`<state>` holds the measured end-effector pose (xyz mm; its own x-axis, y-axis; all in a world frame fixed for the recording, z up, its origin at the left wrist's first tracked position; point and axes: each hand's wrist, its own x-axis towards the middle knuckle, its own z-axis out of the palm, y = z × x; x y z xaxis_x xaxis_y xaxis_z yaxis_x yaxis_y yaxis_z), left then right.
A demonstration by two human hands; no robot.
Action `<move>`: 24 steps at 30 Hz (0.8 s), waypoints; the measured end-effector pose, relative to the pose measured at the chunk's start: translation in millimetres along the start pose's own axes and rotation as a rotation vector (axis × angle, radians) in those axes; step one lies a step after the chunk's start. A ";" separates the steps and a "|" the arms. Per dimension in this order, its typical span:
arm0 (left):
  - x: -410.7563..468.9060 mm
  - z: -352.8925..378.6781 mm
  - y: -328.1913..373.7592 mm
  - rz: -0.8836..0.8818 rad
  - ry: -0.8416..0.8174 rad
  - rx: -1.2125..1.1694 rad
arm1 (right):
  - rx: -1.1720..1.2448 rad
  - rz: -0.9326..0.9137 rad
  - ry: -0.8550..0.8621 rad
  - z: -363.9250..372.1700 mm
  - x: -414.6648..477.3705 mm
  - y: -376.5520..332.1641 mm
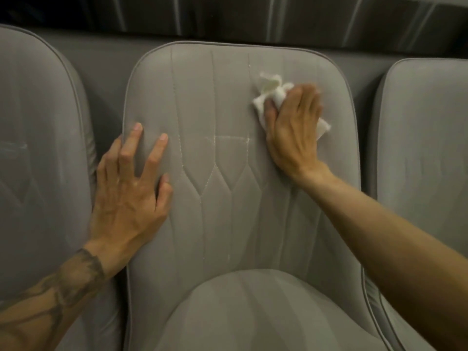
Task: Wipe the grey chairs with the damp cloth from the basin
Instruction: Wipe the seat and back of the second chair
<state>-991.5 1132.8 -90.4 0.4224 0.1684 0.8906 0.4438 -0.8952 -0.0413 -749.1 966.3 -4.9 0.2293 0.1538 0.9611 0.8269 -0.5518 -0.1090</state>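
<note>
Head view, chair being wiped: the middle grey upholstered chair with stitched panels (pixel 228 110) fills the centre. Its backrest slopes away, and its rounded seat cushion (pixel 253 312) is at the bottom edge.
Cloth: the white crumpled cloth (pixel 268 89) lies on the upper right part of that backrest. It is just right of a vertical seam and below the piped top edge.
Right hand (pixel 293 130): it lies palm-down on the cloth and presses it to the upholstery. The thumb is tucked against the cloth's left fold, gripping it. Cloth shows past the fingertips and past the little-finger side.
Left hand (pixel 129 191): open, with fingers spread and straight, flat on the left side of the backrest. The outer fingers reach over the piped left rim into the gap.
Edges: piping runs round the whole backrest, and the cloth is apart from the right rim.
Open room: the centre panels between the two hands are bare, as is the lower backrest down to the cushion.
Neighbours: the left grey chair (pixel 38 148) and the right grey chair (pixel 425 135) stand just beside it, with a narrow gap on each side.
Behind: a dark glossy wall band (pixel 228 19) runs above the chair tops.
</note>
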 end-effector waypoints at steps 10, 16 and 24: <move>0.3 -2.8 1.2 0.007 -0.004 -0.007 | -0.071 0.102 0.080 3.8 25.5 0.6; -0.5 -1.3 -0.9 0.003 -0.003 -0.023 | 0.001 -0.178 -0.030 -10.7 -4.5 6.7; -1.2 1.7 0.2 0.000 -0.003 -0.029 | -0.050 0.054 0.095 7.8 -2.0 -7.8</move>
<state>-990.5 1133.2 -92.3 0.4251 0.1698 0.8891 0.4208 -0.9067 -0.0280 -752.0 976.7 -7.9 0.2211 0.0459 0.9742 0.7874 -0.5978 -0.1505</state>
